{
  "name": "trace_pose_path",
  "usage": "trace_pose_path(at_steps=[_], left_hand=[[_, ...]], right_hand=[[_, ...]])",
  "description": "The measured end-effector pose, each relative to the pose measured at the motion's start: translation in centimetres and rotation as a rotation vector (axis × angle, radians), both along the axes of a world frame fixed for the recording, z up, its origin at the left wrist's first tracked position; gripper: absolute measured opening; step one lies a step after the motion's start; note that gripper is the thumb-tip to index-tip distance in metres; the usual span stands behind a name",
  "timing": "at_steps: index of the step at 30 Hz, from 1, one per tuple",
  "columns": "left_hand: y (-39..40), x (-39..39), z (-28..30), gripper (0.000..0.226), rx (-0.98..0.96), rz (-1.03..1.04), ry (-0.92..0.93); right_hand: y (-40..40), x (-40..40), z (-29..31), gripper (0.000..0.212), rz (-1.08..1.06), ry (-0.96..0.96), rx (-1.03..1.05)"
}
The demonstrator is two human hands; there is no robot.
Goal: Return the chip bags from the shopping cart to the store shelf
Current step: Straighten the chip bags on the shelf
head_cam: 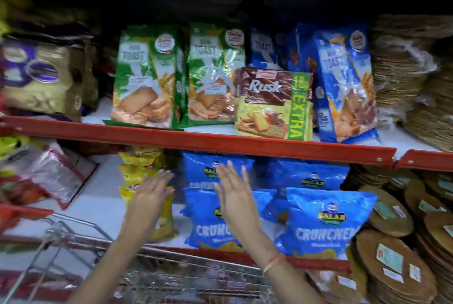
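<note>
Blue chip bags marked "Crunchex" (323, 222) stand in rows on the lower white shelf (98, 205). Left of them stands a stack of yellow chip bags (137, 173). My left hand (153, 189) is raised flat in front of the yellow bags, fingers apart, holding nothing. My right hand (235, 193) is held open in front of the left blue bags (203, 225), also with nothing in it. The wire shopping cart (81, 242) sits below the shelf edge at the bottom; its inside is mostly out of view.
The upper shelf behind a red rail (220, 140) holds green toast packs (147, 78), a rusk pack (272, 105) and blue toast packs (343, 88). Stacks of round papad packs (404, 249) fill the right side. Blurred snack packs (44, 176) lie at the left.
</note>
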State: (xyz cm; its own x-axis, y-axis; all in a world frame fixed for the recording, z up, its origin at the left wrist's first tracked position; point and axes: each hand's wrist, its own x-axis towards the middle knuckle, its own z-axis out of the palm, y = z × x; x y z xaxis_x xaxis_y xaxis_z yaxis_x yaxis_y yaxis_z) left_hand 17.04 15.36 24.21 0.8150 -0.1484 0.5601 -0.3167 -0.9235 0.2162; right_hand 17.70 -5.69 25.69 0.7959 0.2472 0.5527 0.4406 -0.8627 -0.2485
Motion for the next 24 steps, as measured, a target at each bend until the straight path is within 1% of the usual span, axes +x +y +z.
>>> trace_pose_path(at_steps=[2, 3, 4, 6, 7, 8, 9, 11, 13, 14, 16, 17, 19, 20, 21, 22, 23, 24], left_hand=[[4.4, 0.0, -0.2, 0.041, 0.110, 0.116, 0.081], [6.1, -0.1, -0.1, 0.035, 0.177, 0.177, 0.120], [7.7, 0.2, -0.3, 0.032, 0.256, 0.224, 0.146], [9.6, 0.7, -0.4, 0.037, 0.391, 0.263, 0.231], [10.5, 0.8, -0.2, 0.037, 0.438, 0.274, 0.281], [11.3, 1.1, -0.3, 0.036, 0.467, 0.274, 0.311], [12.0, 1.3, -0.1, 0.037, 0.465, 0.273, 0.335], [13.3, 1.7, 0.0, 0.040, 0.419, 0.258, 0.365], [14.7, 2.2, 0.1, 0.044, 0.388, 0.261, 0.339], [15.2, 2.3, 0.3, 0.045, 0.387, 0.258, 0.330], [15.7, 2.2, 0.9, 0.043, 0.369, 0.245, 0.393], [15.8, 2.1, 0.9, 0.042, 0.360, 0.238, 0.419], [16.1, 2.2, 0.2, 0.043, 0.346, 0.241, 0.395], [16.1, 2.2, 0.0, 0.046, 0.346, 0.237, 0.384], [15.8, 2.1, -0.2, 0.048, 0.343, 0.221, 0.357], [15.3, 2.0, -0.4, 0.049, 0.346, 0.191, 0.290], [14.4, 1.7, -0.3, 0.046, 0.346, 0.151, 0.212], [13.3, 1.6, -0.4, 0.041, 0.334, 0.093, 0.138]], right_hand=[[4.3, 1.1, 0.0, 0.031, 0.033, -0.027, -0.172], [6.3, 1.6, 0.2, 0.029, 0.037, -0.024, -0.225], [8.2, 2.0, 0.4, 0.030, 0.035, 0.019, -0.268], [10.8, 2.3, 0.7, 0.034, 0.016, 0.129, -0.402], [12.1, 2.3, 0.8, 0.027, -0.003, 0.135, -0.472], [13.0, 2.2, 1.0, 0.015, -0.021, 0.130, -0.538], [13.8, 1.9, 1.2, 0.012, -0.036, 0.145, -0.579], [15.2, 1.7, 1.0, 0.025, -0.030, 0.165, -0.595], [16.5, 1.6, 1.4, 0.027, -0.045, 0.215, -0.596], [17.1, 1.5, 2.0, 0.024, -0.058, 0.257, -0.599], [18.3, 1.5, 2.1, 0.014, 0.025, 0.378, -0.575], [18.6, 1.6, 1.6, 0.017, 0.042, 0.377, -0.561], [18.4, 2.0, 1.1, 0.012, 0.010, 0.284, -0.505], [17.8, 2.1, 0.9, 0.016, 0.008, 0.284, -0.481], [17.1, 2.3, 0.1, 0.033, 0.030, 0.288, -0.449], [16.1, 2.5, -0.2, 0.051, 0.037, 0.270, -0.428], [14.9, 2.4, -0.2, 0.064, 0.017, 0.248, -0.417], [13.5, 2.0, 0.3, 0.068, -0.005, 0.218, -0.413]])
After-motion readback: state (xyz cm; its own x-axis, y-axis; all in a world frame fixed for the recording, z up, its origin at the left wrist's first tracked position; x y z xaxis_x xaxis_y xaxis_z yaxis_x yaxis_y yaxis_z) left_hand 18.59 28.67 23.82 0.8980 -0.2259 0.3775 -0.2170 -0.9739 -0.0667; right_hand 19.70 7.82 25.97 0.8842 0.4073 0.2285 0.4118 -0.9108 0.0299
